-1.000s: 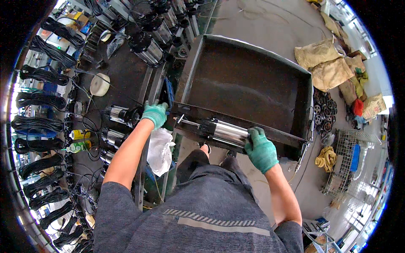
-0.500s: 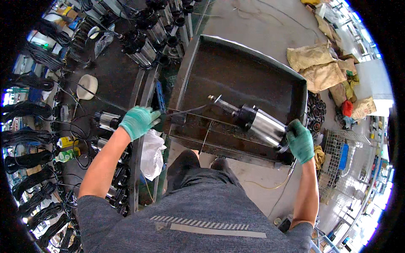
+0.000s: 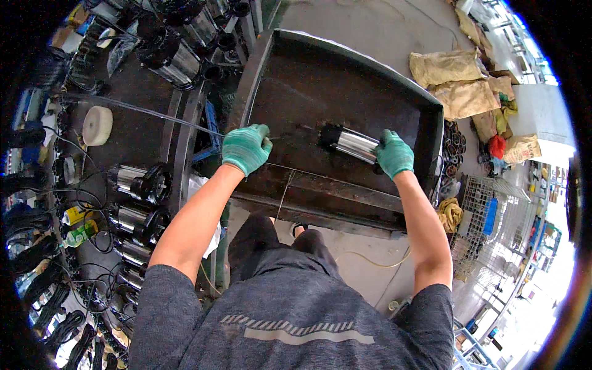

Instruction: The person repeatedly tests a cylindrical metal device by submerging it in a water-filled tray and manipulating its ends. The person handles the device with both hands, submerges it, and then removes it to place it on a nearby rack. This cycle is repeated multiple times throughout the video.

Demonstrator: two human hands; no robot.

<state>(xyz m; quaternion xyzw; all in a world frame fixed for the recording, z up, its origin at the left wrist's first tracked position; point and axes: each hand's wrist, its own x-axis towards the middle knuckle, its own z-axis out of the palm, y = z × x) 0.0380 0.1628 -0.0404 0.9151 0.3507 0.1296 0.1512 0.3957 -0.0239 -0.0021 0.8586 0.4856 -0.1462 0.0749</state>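
Observation:
A shiny steel cylinder with a black end, a pump body (image 3: 349, 142), lies tilted inside a large dark metal tray (image 3: 290, 55). My right hand (image 3: 394, 153), in a green glove, grips the cylinder's right end. My left hand (image 3: 246, 147), also in a green glove, is closed at the tray's left rim on a thin black cable (image 3: 148, 113) that runs off to the left. A thin wire leads from this hand toward the cylinder's black end.
Several similar steel cylinders (image 3: 139, 182) stand on a dark rack to the left, with a white roll (image 3: 97, 125) and coiled cables. Tan sacks (image 3: 459, 80) lie on the floor at right, near a wire basket (image 3: 490, 222). A white cloth (image 3: 200, 185) hangs below my left arm.
My right hand has carried the cylinder from the tray's near edge into the tray. My left hand moved right from the rack to the tray's left rim and closed on the cable.

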